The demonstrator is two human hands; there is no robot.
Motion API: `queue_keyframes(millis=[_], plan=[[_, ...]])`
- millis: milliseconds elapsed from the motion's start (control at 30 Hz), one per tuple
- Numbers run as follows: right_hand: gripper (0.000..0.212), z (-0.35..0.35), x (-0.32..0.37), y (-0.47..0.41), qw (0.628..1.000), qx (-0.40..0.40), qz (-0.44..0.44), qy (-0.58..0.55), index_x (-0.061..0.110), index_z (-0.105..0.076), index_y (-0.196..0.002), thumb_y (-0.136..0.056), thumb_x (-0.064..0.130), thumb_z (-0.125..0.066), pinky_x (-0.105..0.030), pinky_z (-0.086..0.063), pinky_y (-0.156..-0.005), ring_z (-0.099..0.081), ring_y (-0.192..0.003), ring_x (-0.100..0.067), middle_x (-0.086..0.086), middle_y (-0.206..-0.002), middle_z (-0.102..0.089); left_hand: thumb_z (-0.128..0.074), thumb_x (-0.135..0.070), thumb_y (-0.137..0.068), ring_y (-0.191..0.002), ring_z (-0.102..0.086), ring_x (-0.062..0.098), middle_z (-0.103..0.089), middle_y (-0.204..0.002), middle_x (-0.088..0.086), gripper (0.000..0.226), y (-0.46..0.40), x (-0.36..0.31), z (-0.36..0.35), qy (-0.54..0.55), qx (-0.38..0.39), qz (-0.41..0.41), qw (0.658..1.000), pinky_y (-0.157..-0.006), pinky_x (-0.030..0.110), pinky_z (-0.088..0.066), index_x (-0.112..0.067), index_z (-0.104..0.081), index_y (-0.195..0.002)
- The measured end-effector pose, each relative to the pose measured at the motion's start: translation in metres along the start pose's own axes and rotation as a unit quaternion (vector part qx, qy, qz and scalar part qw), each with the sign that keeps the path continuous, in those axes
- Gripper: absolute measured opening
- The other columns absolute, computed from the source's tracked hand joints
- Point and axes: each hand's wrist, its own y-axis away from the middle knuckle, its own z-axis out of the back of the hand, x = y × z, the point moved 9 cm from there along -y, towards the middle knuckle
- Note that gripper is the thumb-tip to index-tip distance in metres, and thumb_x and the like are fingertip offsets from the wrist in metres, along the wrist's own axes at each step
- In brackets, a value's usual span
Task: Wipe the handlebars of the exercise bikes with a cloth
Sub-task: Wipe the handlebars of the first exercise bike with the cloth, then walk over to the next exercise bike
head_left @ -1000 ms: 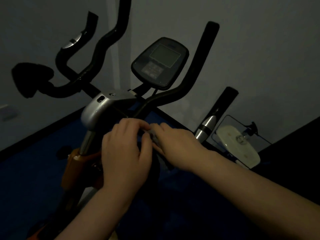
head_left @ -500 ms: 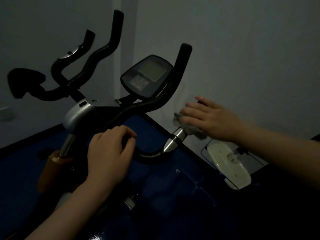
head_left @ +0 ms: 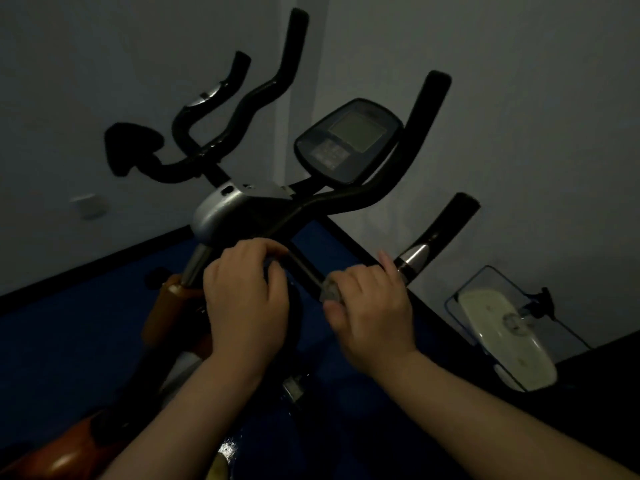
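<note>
The right hand [head_left: 372, 308] curls around a grey cloth [head_left: 331, 291] and holds it wrapped against the lower bar of the near bike's handlebars [head_left: 349, 199], just below a silver collar [head_left: 414, 256] on that bar. The left hand [head_left: 247, 299] grips the black bar close beside it, fingers curled over the top, near the silver stem housing [head_left: 221, 211]. Above the 2 hands sits the bike's console [head_left: 348, 142] with its grey screen, flanked by upright black grips. A second set of black handlebars [head_left: 242, 102] stands further back on the left, against the pale wall [head_left: 519, 98]. The floor [head_left: 69, 334] is blue. At the right, a pale oval pedal-like part [head_left: 502, 337] lies low near the wall.
</note>
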Motion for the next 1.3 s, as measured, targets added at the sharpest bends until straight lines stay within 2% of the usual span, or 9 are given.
queue_keyframes(millis=[100,233,467,600,767,833,933,1067,1300], plan=[[0.045,-0.013,0.015,-0.009,0.995,0.066,-0.055,0.053,0.012,-0.065,-0.096,-0.096,0.037,-0.028,-0.035,-0.044,-0.077,-0.058,-0.065,-0.023,-0.004,-0.075,-0.064,-0.045,-0.02,-0.094,-0.093,-0.043,0.004,-0.055,-0.098,-0.012,0.015,0.01,0.02,0.006,0.006,-0.03,0.042,0.999,-0.082,0.028,-0.031,-0.026,-0.057,-0.1],[0.044,-0.038,0.019,-0.035,0.981,0.169,-0.056,0.073,0.012,-0.053,-0.104,-0.1,0.041,-0.021,-0.031,-0.031,-0.057,-0.062,-0.073,-0.026,-0.008,-0.092,-0.064,-0.044,-0.026,-0.096,-0.094,-0.04,0.002,-0.049,-0.098,-0.014,0.012,0.014,0.03,0.007,0.036,-0.053,0.069,0.996,-0.084,0.029,-0.034,-0.024,-0.055,-0.101],[0.036,-0.01,0.002,0.011,0.984,0.116,0.084,0.104,0.012,-0.055,-0.117,-0.087,0.032,-0.054,-0.036,-0.038,-0.096,-0.057,-0.081,-0.023,-0.006,-0.093,-0.06,-0.043,-0.034,-0.096,-0.1,-0.047,0.009,-0.048,-0.1,-0.013,0.015,0.017,0.039,0.007,0.065,-0.065,0.102,0.99,-0.09,0.032,-0.04,-0.025,-0.054,-0.103],[0.037,-0.015,0.01,0.0,0.993,0.091,-0.01,0.071,0.012,-0.058,-0.115,-0.094,0.036,-0.037,-0.04,-0.036,-0.103,-0.058,-0.086,-0.023,-0.006,-0.094,-0.063,-0.043,-0.035,-0.097,-0.113,-0.049,0.017,-0.048,-0.109,-0.011,0.023,0.023,0.045,0.006,0.089,-0.056,0.149,0.983,-0.1,0.044,-0.042,-0.023,-0.054,-0.113],[0.036,0.004,0.014,0.04,0.994,0.002,0.064,-0.088,0.004,-0.057,-0.125,-0.089,0.003,-0.058,-0.048,-0.036,-0.107,-0.051,-0.12,-0.028,-0.013,-0.128,-0.057,-0.038,-0.036,-0.1,-0.132,-0.04,0.019,-0.045,-0.142,0.002,0.047,0.064,0.056,0.007,0.115,-0.005,0.199,0.973,-0.112,0.048,-0.032,-0.024,-0.031,-0.145],[0.035,0.008,0.011,0.07,0.981,-0.01,0.077,-0.176,0.005,-0.057,-0.127,-0.092,0.004,-0.052,-0.036,-0.034,-0.112,-0.045,-0.129,-0.024,-0.01,-0.133,-0.054,-0.037,-0.038,-0.099,-0.128,-0.04,0.011,-0.044,-0.143,-0.002,0.047,0.096,0.066,0.015,0.08,0.003,0.204,0.976,-0.111,0.043,-0.031,-0.024,-0.034,-0.144],[0.033,-0.014,0.017,0.12,0.956,0.052,0.009,-0.289,0.009,-0.058,-0.125,-0.094,0.018,-0.05,-0.015,-0.034,-0.106,-0.05,-0.12,-0.014,0.001,-0.126,-0.054,-0.042,-0.034,-0.098,-0.117,-0.05,0.012,-0.051,-0.126,-0.007,0.033,0.152,0.089,0.027,0.018,0.031,0.212,0.977,-0.102,0.04,-0.038,-0.025,-0.048,-0.129],[0.031,-0.068,0.052,0.178,0.908,0.192,-0.107,-0.356,0.022,-0.059,-0.124,-0.094,0.021,-0.054,-0.011,-0.039,-0.093,-0.054,-0.112,-0.005,0.013,-0.124,-0.057,-0.051,-0.026,-0.095,-0.111,-0.057,0.016,-0.057,-0.12,-0.005,0.022,0.233,0.136,0.04,-0.058,0.099,0.268,0.956,-0.098,0.041,-0.043,-0.024,-0.058,-0.115],[0.032,-0.101,0.157,0.259,0.887,0.322,-0.052,-0.328,0.022,-0.055,-0.129,-0.098,0.024,-0.049,-0.013,-0.037,-0.089,-0.048,-0.108,-0.001,0.011,-0.128,-0.055,-0.052,-0.026,-0.093,-0.116,-0.055,0.018,-0.054,-0.131,0.0,0.033,0.361,0.2,0.097,-0.131,0.17,0.38,0.9,-0.098,0.032,-0.04,-0.02,-0.055,-0.125]])
